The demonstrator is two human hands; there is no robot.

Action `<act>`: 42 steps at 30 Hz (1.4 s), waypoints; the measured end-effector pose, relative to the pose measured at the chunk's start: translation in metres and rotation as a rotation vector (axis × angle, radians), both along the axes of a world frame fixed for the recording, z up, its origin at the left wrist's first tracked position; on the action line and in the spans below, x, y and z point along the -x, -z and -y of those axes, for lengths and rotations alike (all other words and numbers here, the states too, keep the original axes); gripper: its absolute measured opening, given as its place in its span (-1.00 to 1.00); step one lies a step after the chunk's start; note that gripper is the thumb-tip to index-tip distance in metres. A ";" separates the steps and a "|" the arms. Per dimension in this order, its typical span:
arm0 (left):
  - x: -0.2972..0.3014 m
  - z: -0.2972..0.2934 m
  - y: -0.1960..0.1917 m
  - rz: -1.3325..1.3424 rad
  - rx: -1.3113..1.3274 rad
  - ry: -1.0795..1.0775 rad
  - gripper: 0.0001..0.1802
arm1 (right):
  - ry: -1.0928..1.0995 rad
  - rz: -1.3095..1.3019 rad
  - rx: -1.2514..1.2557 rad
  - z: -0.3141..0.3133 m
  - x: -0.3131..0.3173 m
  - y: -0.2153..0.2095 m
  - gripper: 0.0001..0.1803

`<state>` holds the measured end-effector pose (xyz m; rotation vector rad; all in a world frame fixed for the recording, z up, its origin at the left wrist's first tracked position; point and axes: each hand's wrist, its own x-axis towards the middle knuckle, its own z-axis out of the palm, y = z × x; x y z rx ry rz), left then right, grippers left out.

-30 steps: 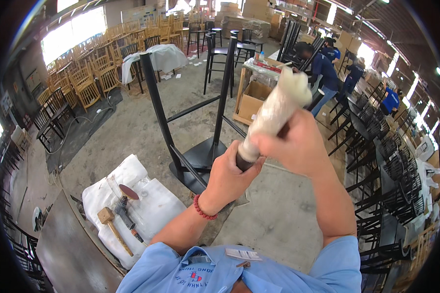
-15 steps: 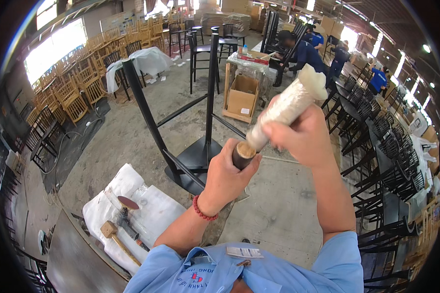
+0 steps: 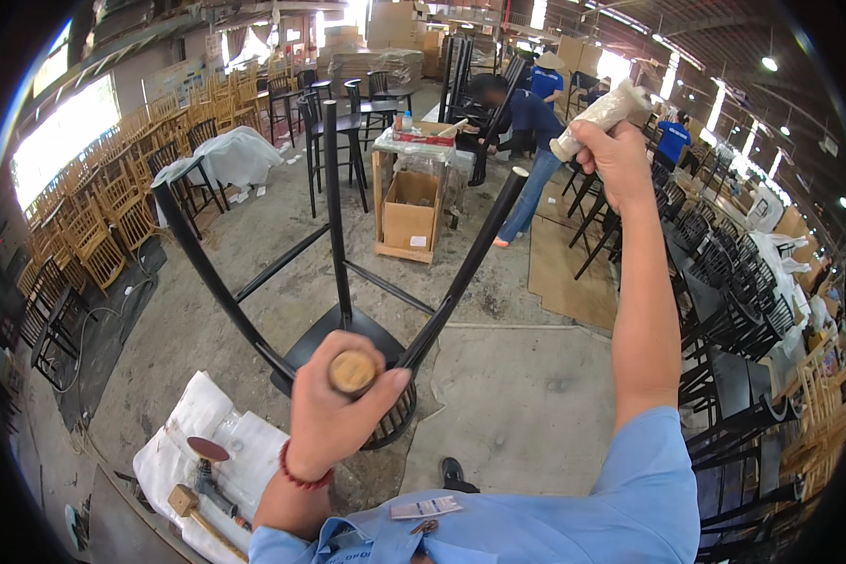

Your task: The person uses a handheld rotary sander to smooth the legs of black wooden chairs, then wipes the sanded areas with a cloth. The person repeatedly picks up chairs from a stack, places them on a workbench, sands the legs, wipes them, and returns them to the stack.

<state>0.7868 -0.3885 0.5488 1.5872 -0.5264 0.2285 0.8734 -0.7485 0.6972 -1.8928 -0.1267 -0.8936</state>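
A black chair (image 3: 326, 331) stands upside down before me, its legs pointing up. My left hand (image 3: 327, 423) wraps around the nearest leg, whose round bare-wood end (image 3: 352, 372) shows between the thumb and fingers. Up at the right, my right hand (image 3: 620, 160) grips a whitish cylinder (image 3: 605, 111) that looks wrapped in clear film, with a ragged flared end. I cannot make out what kind of thing it is. It is well apart from the chair. The right-hand leg (image 3: 479, 240) has a pale tip.
White padding (image 3: 174, 437) at lower left carries a disc sander (image 3: 207, 451) and a wooden mallet (image 3: 184, 500). Beyond the chair stands a wooden stand (image 3: 379, 202) with a cardboard box (image 3: 412, 202). A person (image 3: 531, 132) bends behind it. Black chairs (image 3: 724, 301) line the right side.
My right hand has swung the cylinder up and right, away from the leg end. My left hand, still around the leg, appears lower and farther left as the view shifted.
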 end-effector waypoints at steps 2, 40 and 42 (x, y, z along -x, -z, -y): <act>0.003 0.000 -0.003 -0.009 -0.006 -0.049 -0.73 | 0.003 -0.046 -0.004 0.022 -0.027 0.008 -0.74; 0.010 0.011 0.017 -0.003 0.178 -0.140 -0.57 | -0.137 -0.242 0.012 0.062 -0.120 0.062 -0.79; 0.009 0.009 0.019 -0.016 0.171 -0.096 -0.58 | -0.080 -0.220 0.059 0.063 -0.111 0.070 -0.79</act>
